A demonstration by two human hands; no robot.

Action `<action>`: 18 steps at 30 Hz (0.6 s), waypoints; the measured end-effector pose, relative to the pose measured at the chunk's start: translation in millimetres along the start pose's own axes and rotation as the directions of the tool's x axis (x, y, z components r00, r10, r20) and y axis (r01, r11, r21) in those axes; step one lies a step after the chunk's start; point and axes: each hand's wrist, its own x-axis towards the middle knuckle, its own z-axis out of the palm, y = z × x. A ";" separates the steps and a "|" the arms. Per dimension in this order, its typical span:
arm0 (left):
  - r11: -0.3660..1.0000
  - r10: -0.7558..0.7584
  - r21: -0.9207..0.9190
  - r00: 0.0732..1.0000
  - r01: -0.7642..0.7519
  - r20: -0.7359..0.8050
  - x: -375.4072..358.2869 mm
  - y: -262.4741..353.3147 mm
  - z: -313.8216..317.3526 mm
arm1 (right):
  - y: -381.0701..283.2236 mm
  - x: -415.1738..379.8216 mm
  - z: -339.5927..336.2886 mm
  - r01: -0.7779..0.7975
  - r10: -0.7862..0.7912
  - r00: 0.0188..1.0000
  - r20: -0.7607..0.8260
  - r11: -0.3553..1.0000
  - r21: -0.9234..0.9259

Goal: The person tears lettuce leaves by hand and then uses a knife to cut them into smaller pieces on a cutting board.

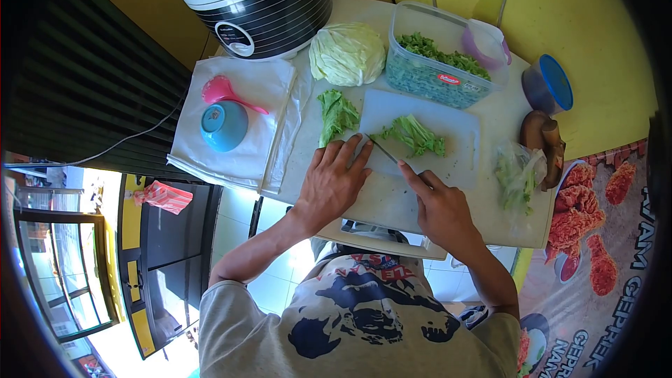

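My left hand (334, 180) lies flat, fingers spread, on the near left part of a white cutting board (458, 157). My right hand (439, 208) grips a knife (385, 150) whose blade points up-left toward a bunch of green lettuce leaves (414, 134) on the board. The blade tip sits just left of the leaves, near my left fingertips. A second lettuce piece (336, 115) rests off the board's left edge.
A cabbage head (347, 53) and a rice cooker (257, 1) stand at the back. A clear tub of chopped greens (435, 63) sits behind the board. A blue bowl (224, 126) with a pink spoon lies on a white cloth at left. A plastic bag of greens (516, 176) is at right.
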 end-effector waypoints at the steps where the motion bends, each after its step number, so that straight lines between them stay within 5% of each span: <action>1: 1.000 0.006 0.004 1.000 -0.006 -0.007 0.8 -0.1 0.3 | -0.5 3.6 0.6 -0.001 0.001 1.000 -0.003 1.000 0.010; 18: 0.948 -0.035 -0.318 0.982 -0.026 -0.184 39.1 -12.8 10.2 | -2.3 -22.7 -7.3 -0.113 0.116 0.992 -0.051 0.992 0.051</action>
